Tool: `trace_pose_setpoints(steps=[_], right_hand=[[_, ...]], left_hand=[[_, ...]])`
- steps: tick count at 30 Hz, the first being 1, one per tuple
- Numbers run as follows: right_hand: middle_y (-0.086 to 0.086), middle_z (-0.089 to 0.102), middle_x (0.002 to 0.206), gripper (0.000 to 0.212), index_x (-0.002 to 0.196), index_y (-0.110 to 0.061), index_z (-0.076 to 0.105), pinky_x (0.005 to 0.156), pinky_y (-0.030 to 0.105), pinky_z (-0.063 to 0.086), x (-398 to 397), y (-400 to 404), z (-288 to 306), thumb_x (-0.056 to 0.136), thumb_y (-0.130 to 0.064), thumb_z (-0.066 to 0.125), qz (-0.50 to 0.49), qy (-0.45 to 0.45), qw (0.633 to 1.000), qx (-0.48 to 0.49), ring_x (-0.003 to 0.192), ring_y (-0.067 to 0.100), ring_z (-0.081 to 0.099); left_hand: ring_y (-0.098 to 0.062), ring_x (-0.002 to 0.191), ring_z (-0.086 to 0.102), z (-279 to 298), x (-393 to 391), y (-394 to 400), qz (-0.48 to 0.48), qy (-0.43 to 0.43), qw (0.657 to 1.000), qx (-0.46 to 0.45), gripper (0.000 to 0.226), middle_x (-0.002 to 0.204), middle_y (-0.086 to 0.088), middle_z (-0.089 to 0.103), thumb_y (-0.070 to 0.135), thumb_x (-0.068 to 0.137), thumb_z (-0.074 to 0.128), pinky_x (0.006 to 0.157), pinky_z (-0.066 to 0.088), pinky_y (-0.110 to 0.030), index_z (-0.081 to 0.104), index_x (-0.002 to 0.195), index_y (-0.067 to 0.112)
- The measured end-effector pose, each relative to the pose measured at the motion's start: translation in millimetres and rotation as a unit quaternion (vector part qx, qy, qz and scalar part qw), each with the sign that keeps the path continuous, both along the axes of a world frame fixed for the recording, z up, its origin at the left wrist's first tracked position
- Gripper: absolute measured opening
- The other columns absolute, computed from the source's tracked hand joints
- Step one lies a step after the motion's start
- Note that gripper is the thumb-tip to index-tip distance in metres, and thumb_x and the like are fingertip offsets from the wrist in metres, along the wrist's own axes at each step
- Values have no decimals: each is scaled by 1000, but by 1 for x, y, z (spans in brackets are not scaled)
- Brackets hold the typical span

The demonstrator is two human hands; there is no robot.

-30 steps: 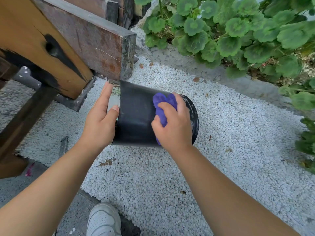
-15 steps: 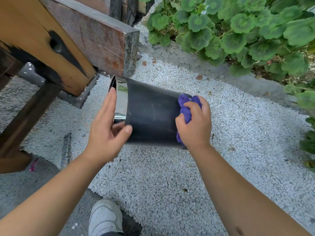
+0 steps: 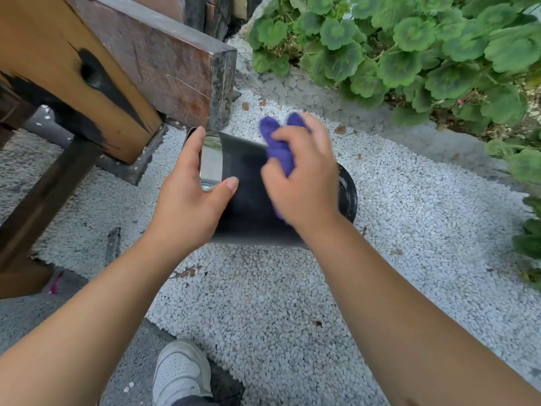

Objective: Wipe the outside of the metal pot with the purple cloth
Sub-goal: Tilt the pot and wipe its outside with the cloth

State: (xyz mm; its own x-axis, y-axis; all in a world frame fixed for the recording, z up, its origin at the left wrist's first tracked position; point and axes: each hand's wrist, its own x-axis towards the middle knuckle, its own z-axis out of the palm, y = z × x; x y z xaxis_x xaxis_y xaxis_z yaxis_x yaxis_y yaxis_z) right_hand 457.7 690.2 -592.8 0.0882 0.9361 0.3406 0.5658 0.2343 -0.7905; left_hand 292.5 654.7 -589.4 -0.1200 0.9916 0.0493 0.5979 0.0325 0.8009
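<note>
A dark metal pot [image 3: 248, 189] is held on its side above white gravel, its shiny open mouth facing left and its base to the right. My left hand [image 3: 190, 197] grips the pot at the rim, thumb on the outer wall and fingers over the mouth. My right hand [image 3: 304, 177] is closed around a bunched purple cloth [image 3: 278, 145] and presses it on the upper outer wall, toward the base end. Part of the pot is hidden behind both hands.
Thick wooden beams [image 3: 140, 63] of a bench or table stand close at the upper left, nearly touching the pot's rim. Green leafy plants [image 3: 409, 48] fill the upper right. White gravel [image 3: 292, 303] covers the ground; my white shoe [image 3: 181, 373] is at the bottom.
My right hand has slid the cloth back from the pot's base end toward the middle and top of the wall. My left hand has closed further over the rim.
</note>
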Motion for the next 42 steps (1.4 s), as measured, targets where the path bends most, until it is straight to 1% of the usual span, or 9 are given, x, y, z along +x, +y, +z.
trace_pose_setpoints(steps=[3,7,12,19,24,29,33,39,42], right_hand=[[14,53,133,30,104,-15,68,94,38,44,-25,-7,6,74,-18,66,81,-55,995,-6,112,37,54],[16,50,138,30,104,-13,70,93,43,44,-17,-2,-5,76,-13,61,49,-57,996,-47,114,41,52],[14,52,136,31,102,-13,71,93,39,46,6,9,-23,74,-12,58,5,-82,995,-60,116,38,54],[14,51,137,32,104,-16,70,89,35,44,30,11,-39,74,-12,59,-39,-103,993,-49,116,37,54],[14,50,138,32,105,-14,69,88,34,43,49,9,-51,75,-10,60,-70,-109,990,-58,118,36,52],[9,46,141,32,108,-16,67,92,29,39,54,9,-53,77,-11,60,-54,-81,993,-69,122,31,49],[-4,54,129,28,99,-30,65,95,17,38,62,9,-43,76,-17,56,-62,97,987,-111,115,4,53],[6,64,91,33,113,-17,61,44,20,33,113,31,-31,83,-16,49,-255,582,750,-186,45,19,51],[-1,65,80,15,93,-19,61,53,26,45,108,27,-30,80,-14,54,-259,525,799,-133,61,13,61]], left_hand=[[22,121,22,3,-1,8,15,-12,999,-37,85,143,21,30,36,78,58,92,14,11,24,155,22],[7,139,22,6,-8,10,20,-136,989,-60,82,154,11,26,16,79,55,119,17,-22,22,154,18],[28,122,28,4,-15,13,36,-97,993,-56,76,152,12,30,16,85,56,105,22,-4,24,153,26],[9,138,22,2,-19,25,30,-91,994,-52,75,154,11,26,15,88,58,101,20,2,23,154,22],[40,111,25,-1,-26,29,25,-66,997,-40,74,157,4,25,19,87,56,87,22,10,24,153,22],[3,139,28,0,-25,26,54,-25,997,-41,75,159,5,26,20,90,62,101,19,2,22,154,23],[-22,120,58,9,-30,25,105,-47,988,-102,54,131,-2,61,32,85,67,104,45,-46,49,135,21],[-5,86,63,18,-23,18,126,-29,990,-65,22,99,8,68,26,92,66,77,51,-30,60,113,20],[-5,85,63,17,-22,21,138,-34,988,-61,19,98,13,68,27,92,66,76,51,-29,62,110,27]])
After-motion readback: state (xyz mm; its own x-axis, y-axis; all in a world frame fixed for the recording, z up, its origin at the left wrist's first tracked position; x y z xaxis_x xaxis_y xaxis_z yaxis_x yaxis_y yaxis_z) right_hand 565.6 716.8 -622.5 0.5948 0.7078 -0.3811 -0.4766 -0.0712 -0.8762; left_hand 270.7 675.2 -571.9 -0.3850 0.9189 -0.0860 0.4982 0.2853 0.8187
